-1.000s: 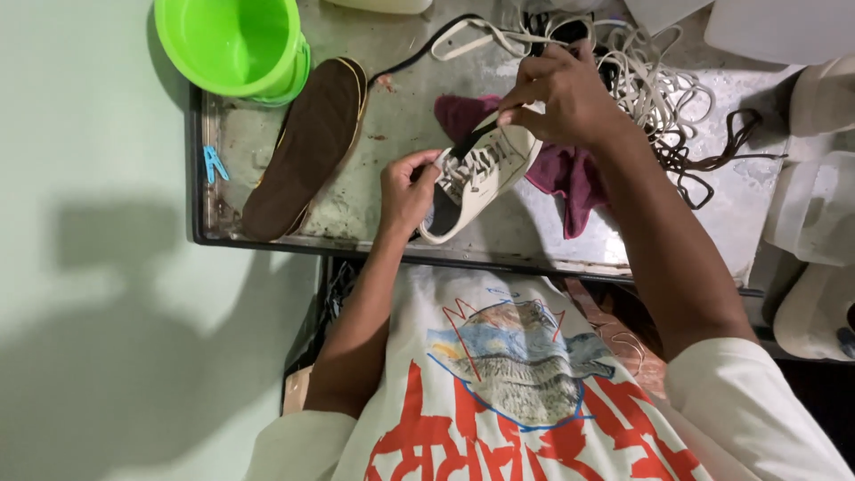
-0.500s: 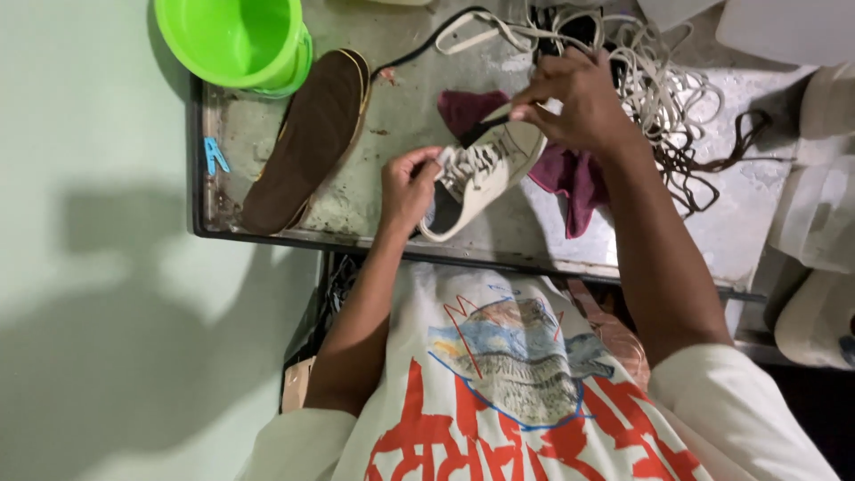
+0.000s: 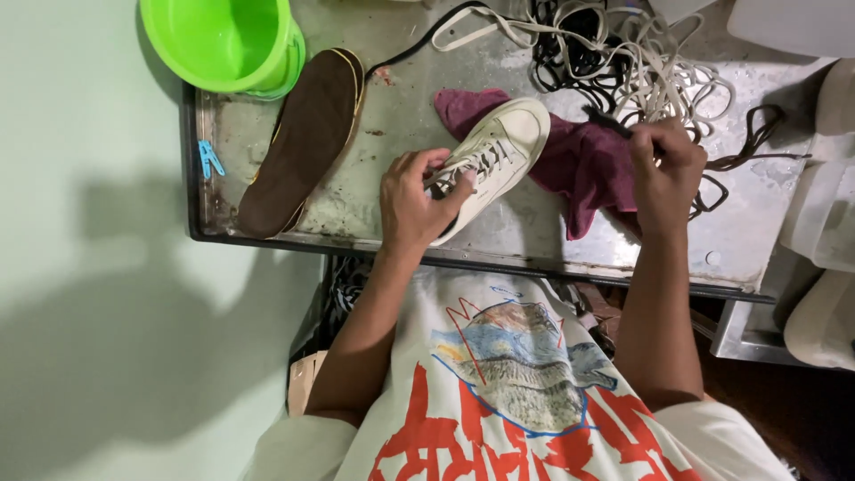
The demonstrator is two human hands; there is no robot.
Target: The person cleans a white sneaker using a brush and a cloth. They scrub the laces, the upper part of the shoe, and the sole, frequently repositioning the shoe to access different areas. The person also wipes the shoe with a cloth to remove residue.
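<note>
Metal table (image 3: 267, 134): worn, stained top with a raised rim, carrying all items noted below.

Green basin (image 3: 218, 40): stands at the table's far left corner, partly over the rim.

Brown insole (image 3: 303, 142): lies flat just beside the basin, well left of the shoe.

Maroon cloth (image 3: 583, 165): spread under and to the right of the shoe, touching it.

White shoe (image 3: 494, 156): the item in hand. It rests near the middle of the table, toe pointing away, laces partly threaded. It lies half on the cloth.

Tangle of laces (image 3: 623, 62): pale and dark cords heaped beyond the shoe at the table's far edge.

Left hand (image 3: 414, 200): grip closed around the shoe's heel and lacing area, fingers on the laces.

Right hand (image 3: 663, 165): to the right of the shoe, over the cloth, grip closed on a small dark tool (image 3: 606, 118); its kind cannot be told.

Blue clip (image 3: 211, 158): on the table's left rim.

Risks, by judgement: the shoe may slide on the loose cloth if the left hand slackens. The tool could snag the cloth. Loose cords nearby may catch the right hand.
</note>
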